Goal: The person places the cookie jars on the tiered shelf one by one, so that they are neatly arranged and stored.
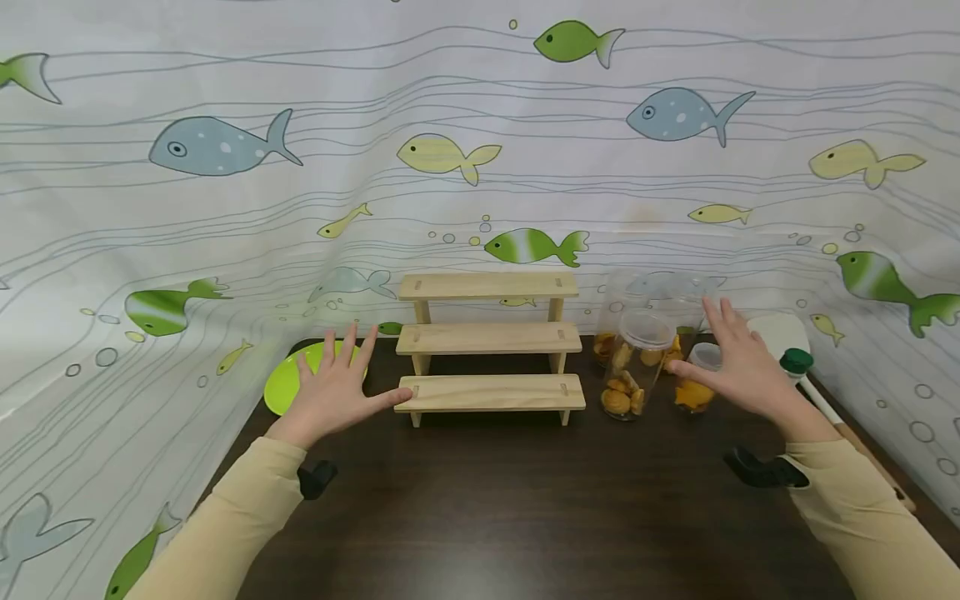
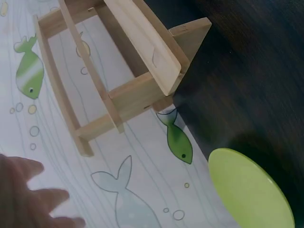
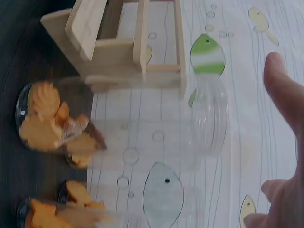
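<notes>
1. Fingers [image 1: 348,343] on my left hand [image 1: 330,396] splay straight, gripping nothing, left of centre, beside the rounded lime-green plate [image 1: 281,383].
2. My right hand [image 1: 738,367] is likewise spread and unladen, right of centre, near the clear cylindrical jar of golden biscuits [image 1: 637,367] but apart from it.
3. The pale wooden three-step rack [image 1: 487,392] stands mid-frame on the dark brown wooden table [image 1: 487,500], its lowest step towards me, probably so each level stays within reach.
4. The jar stands upright just right of the rack, likely keeping its biscuits settled at the bottom.
5. The plate sits far left, presumably leaving the middle free.
</notes>
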`<state>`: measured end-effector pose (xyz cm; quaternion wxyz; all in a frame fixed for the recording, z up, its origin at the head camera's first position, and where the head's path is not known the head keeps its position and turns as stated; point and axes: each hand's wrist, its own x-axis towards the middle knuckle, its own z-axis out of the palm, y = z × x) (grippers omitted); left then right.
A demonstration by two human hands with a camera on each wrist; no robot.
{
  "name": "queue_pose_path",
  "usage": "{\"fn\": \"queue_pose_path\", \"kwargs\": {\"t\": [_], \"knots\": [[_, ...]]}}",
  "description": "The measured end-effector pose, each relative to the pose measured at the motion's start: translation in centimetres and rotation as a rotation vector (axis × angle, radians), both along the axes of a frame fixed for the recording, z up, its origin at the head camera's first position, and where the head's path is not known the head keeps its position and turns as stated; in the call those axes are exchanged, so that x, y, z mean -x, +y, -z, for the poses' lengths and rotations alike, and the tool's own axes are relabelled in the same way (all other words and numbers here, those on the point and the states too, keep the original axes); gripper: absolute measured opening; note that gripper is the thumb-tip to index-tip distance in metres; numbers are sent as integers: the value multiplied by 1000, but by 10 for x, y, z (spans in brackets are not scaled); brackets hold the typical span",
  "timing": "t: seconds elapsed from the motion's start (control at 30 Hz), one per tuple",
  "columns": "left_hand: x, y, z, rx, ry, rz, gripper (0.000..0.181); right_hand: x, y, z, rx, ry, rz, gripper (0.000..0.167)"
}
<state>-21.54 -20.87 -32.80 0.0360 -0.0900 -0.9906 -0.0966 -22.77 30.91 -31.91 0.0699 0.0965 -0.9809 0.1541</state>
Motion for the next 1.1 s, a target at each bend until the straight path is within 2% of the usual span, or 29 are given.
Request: {"fn": "queue_pose_path", "kwargs": {"t": [0.13,0.2,0.4,0.5,0.63,0.73,0.9,1.1], "knots": [[6,1,3,-61,18,31,109,3,10,0,132,-15,-27,104],[9,2,4,-97,18,45,109,4,14,-1,165,-20,-28,103],[18,1,7,-196,-61,19,104,14,23,-3,214,-66,49,99],[24,-1,11,-253,-101,6,92,21,27,-4,270,-60,82,96],[34,-4,21,-340,-160,-5,72,31,32,-7,423,-23,90,93],[41,-4,28,-357,-191,-14,60,40,39,-10,509,-3,90,92],[50,-2,39,-315,-221,-33,35,61,48,-7,505,32,89,90],[56,5,50,-338,-320,-87,23,86,53,-1,470,24,91,90]]}}
